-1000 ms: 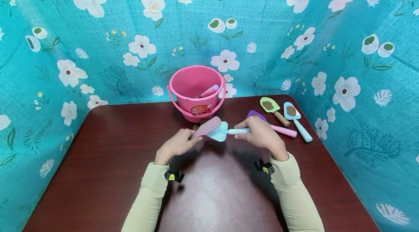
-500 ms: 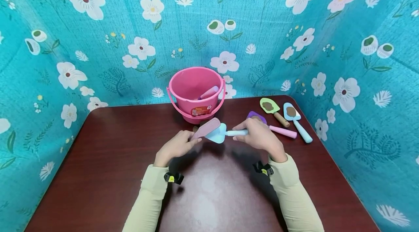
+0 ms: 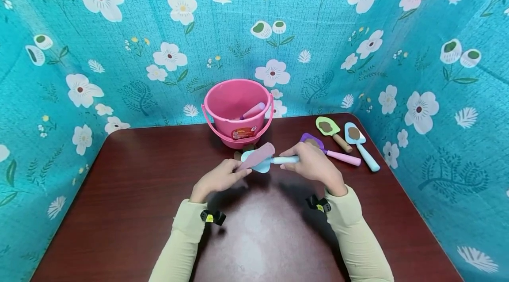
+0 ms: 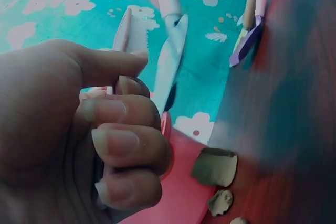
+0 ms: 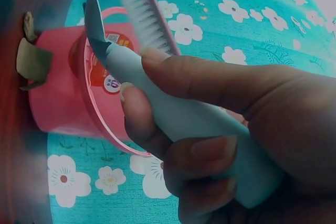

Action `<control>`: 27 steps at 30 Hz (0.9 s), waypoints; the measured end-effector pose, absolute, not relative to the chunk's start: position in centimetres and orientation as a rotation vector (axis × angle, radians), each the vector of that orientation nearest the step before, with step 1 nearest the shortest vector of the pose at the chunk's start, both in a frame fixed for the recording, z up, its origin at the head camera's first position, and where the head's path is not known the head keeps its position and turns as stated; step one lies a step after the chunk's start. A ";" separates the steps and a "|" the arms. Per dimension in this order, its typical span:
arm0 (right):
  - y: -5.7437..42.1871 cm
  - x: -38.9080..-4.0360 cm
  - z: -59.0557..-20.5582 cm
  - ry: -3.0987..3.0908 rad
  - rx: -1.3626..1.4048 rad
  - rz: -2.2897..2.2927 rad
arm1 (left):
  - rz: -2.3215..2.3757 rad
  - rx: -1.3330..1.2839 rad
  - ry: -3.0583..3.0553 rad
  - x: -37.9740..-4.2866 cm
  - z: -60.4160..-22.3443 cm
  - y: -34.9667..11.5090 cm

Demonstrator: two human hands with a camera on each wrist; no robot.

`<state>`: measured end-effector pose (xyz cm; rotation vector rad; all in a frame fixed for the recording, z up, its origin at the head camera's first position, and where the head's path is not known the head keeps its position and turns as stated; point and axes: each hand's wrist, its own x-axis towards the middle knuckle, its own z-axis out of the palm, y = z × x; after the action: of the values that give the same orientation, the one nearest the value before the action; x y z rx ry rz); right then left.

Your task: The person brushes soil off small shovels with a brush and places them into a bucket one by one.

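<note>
My left hand (image 3: 220, 178) grips a pink brush (image 3: 259, 155) whose white bristles (image 5: 143, 17) show in the right wrist view. My right hand (image 3: 317, 165) holds a small light blue trowel (image 3: 287, 159) by its handle, fingers curled round it. The trowel's blade (image 4: 172, 59) points left, and in the head view the brush lies across it. Whether the bristles touch the blade cannot be told. Both tools are held above the table, in front of a pink bucket (image 3: 223, 125).
A tool with a pink handle (image 3: 254, 110) leans inside the bucket. Flat brownish pieces (image 4: 215, 167) lie beside its base. On the right lie a purple trowel (image 3: 343, 158), a green trowel (image 3: 342, 143) and another light blue trowel (image 3: 368, 158), brown patches on their blades. Floral cloth (image 3: 139, 17) hangs behind.
The brush has shifted right across the trowel's blade, towards its handle. The trowel has moved slightly left, so its blade now shows on both sides of the brush.
</note>
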<state>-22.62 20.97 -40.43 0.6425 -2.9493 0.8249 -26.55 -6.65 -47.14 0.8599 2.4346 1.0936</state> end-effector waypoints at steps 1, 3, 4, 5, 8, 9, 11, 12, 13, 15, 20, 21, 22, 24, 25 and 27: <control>21.0 -22.6 -40.4 -2.949 0.639 0.818 | 1.084 0.873 2.429 -26.5 -47.1 -6.5; 21.0 -22.6 -40.4 -2.940 0.642 0.813 | 1.059 0.886 2.436 -26.4 -47.1 -6.3; 21.1 -22.6 -40.3 -2.933 0.644 0.815 | 1.043 0.883 2.448 -26.4 -47.0 -6.3; 21.1 -22.5 -40.3 -2.927 0.645 0.822 | 1.036 0.870 2.456 -26.4 -47.0 -6.3; 21.1 -22.5 -40.1 -2.917 0.648 0.852 | 1.029 0.826 2.477 -26.5 -46.9 -6.6; 21.2 -22.5 -40.0 -2.919 0.648 0.857 | 1.031 0.818 2.478 -26.6 -46.9 -6.7; 21.3 -22.5 -39.8 -2.927 0.633 0.878 | 1.032 0.806 2.489 -26.7 -46.9 -7.0; 21.4 -22.4 -39.7 -2.932 0.624 0.881 | 1.030 0.802 2.500 -26.8 -46.9 -7.2; 21.5 -22.4 -39.6 -2.939 0.605 0.883 | 1.029 0.793 2.513 -26.8 -46.9 -7.3; 21.7 -22.2 -39.4 -2.954 0.568 0.888 | 1.030 0.767 2.538 -26.9 -47.0 -7.7; 22.3 -22.0 -39.1 -2.968 0.512 0.910 | 1.050 0.732 2.550 -26.9 -46.7 -8.3; 22.4 -22.0 -39.1 -2.966 0.510 0.917 | 1.052 0.734 2.550 -26.9 -46.6 -8.4; 22.5 -22.0 -39.1 -2.964 0.507 0.924 | 1.055 0.736 2.549 -26.9 -46.5 -8.4; 22.6 -22.1 -39.1 -2.965 0.502 0.931 | 1.049 0.738 2.556 -26.9 -46.3 -8.6; 22.6 -22.0 -39.2 -2.968 0.501 0.935 | 1.046 0.737 2.563 -26.8 -46.3 -8.6; 22.6 -22.0 -39.3 -2.972 0.496 0.950 | 1.047 0.741 2.567 -26.8 -46.2 -8.5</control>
<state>-22.03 22.65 -39.26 0.4964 -2.9724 0.9496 -26.76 -8.51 -46.19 0.7408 2.5670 1.0474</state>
